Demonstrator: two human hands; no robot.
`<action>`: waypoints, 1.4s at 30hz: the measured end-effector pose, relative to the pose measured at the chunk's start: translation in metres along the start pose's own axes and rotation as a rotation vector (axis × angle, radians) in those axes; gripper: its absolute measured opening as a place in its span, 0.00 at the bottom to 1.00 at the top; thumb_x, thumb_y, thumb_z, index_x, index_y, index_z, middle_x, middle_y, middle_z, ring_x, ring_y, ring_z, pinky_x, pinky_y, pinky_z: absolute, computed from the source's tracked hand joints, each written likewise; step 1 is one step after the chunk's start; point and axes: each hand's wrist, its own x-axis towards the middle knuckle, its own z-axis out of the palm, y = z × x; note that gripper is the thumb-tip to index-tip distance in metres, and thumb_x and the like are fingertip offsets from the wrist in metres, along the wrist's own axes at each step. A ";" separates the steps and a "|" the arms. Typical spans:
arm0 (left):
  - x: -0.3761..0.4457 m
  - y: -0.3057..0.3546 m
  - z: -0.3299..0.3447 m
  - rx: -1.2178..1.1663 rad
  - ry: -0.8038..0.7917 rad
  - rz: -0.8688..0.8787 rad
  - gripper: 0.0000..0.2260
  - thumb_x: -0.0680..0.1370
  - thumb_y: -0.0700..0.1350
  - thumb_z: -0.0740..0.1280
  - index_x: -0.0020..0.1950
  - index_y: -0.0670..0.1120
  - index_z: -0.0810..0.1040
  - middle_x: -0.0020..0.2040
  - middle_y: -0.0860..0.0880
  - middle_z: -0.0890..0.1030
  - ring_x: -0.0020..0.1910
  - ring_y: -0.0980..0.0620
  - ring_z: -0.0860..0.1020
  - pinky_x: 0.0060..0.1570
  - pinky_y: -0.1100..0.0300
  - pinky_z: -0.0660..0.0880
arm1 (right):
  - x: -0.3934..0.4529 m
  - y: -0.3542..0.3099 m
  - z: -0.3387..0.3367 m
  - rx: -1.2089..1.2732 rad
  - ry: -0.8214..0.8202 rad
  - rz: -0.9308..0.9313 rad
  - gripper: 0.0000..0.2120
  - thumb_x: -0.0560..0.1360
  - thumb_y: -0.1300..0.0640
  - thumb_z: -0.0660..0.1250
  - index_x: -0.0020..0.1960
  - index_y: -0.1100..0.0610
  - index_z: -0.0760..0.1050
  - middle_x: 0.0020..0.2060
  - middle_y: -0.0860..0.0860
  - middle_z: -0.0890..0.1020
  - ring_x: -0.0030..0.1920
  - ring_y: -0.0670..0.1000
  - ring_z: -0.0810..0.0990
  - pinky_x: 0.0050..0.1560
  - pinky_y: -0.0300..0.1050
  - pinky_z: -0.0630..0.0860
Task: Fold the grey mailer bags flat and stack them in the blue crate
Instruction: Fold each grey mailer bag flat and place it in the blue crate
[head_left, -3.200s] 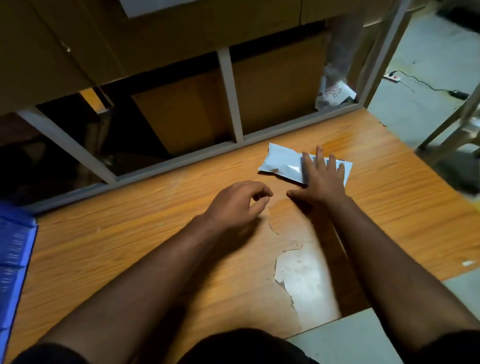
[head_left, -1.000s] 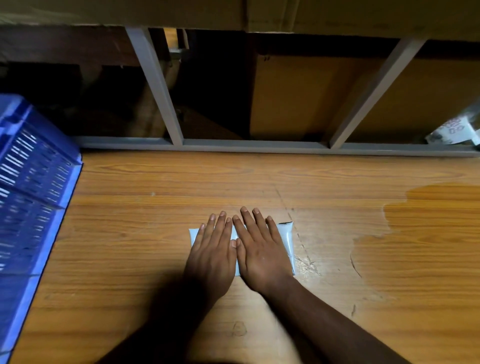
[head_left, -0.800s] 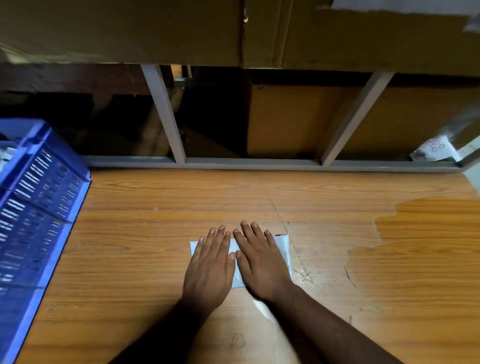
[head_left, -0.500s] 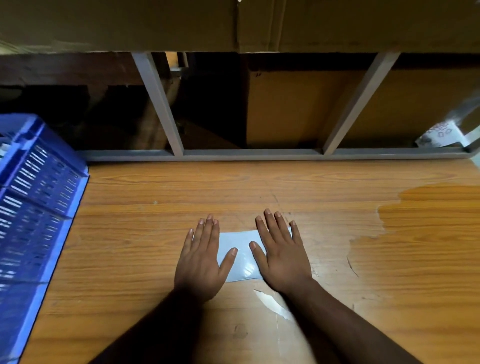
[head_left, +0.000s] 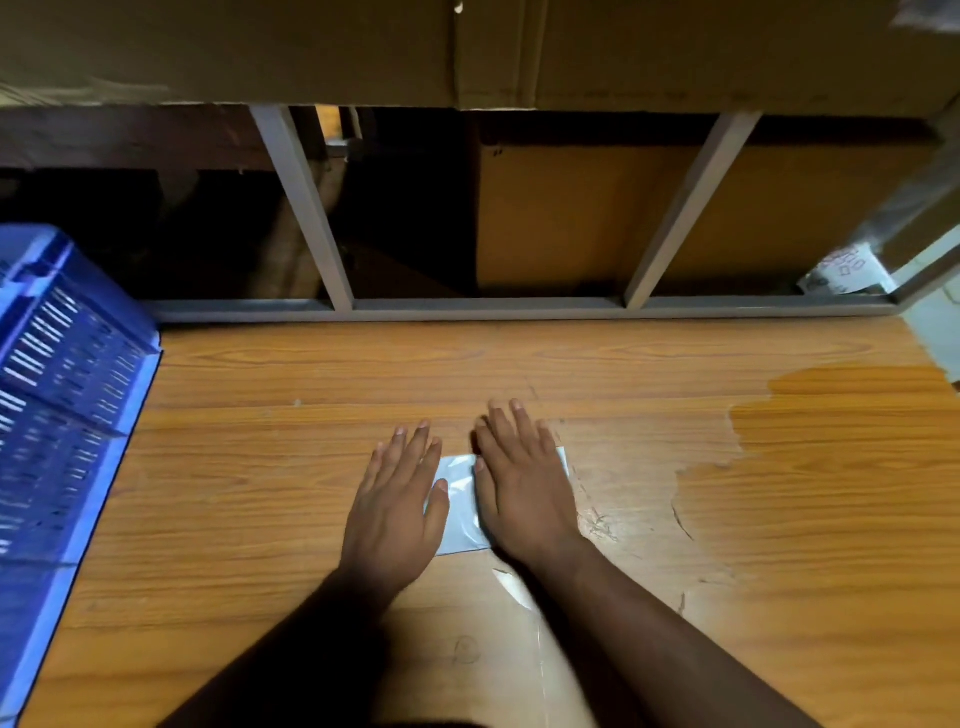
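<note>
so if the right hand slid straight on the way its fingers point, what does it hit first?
Bare wooden tabletop ahead of the right hand, then probably the grey metal rail at the table's far edge. Nothing else shows in that line; the rail's height is unclear.

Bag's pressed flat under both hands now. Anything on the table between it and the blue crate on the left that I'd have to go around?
Nothing visible. The mailer bag lies under the left hand and right hand; only bare table runs from there to the blue crate. The crate's near wall stands above the tabletop, so the bag must be lifted over it.
</note>
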 end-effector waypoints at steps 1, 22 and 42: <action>-0.001 0.000 0.005 -0.015 -0.009 0.030 0.25 0.85 0.53 0.50 0.79 0.44 0.68 0.81 0.49 0.62 0.81 0.48 0.59 0.80 0.49 0.53 | 0.001 -0.007 0.007 0.033 -0.041 -0.031 0.25 0.85 0.49 0.52 0.79 0.56 0.67 0.80 0.53 0.64 0.82 0.57 0.56 0.79 0.61 0.56; -0.007 -0.013 0.012 0.162 -0.156 -0.064 0.35 0.84 0.65 0.44 0.83 0.43 0.56 0.84 0.45 0.53 0.83 0.47 0.52 0.80 0.42 0.51 | -0.016 0.020 0.011 -0.070 -0.134 0.077 0.35 0.84 0.33 0.43 0.85 0.49 0.45 0.83 0.46 0.42 0.83 0.49 0.38 0.81 0.55 0.39; -0.012 -0.001 0.022 0.099 -0.068 0.043 0.25 0.87 0.51 0.47 0.82 0.43 0.60 0.83 0.47 0.58 0.82 0.48 0.54 0.79 0.46 0.57 | -0.031 -0.013 0.024 0.003 -0.113 0.062 0.28 0.87 0.45 0.43 0.85 0.53 0.50 0.84 0.50 0.48 0.83 0.52 0.42 0.82 0.57 0.43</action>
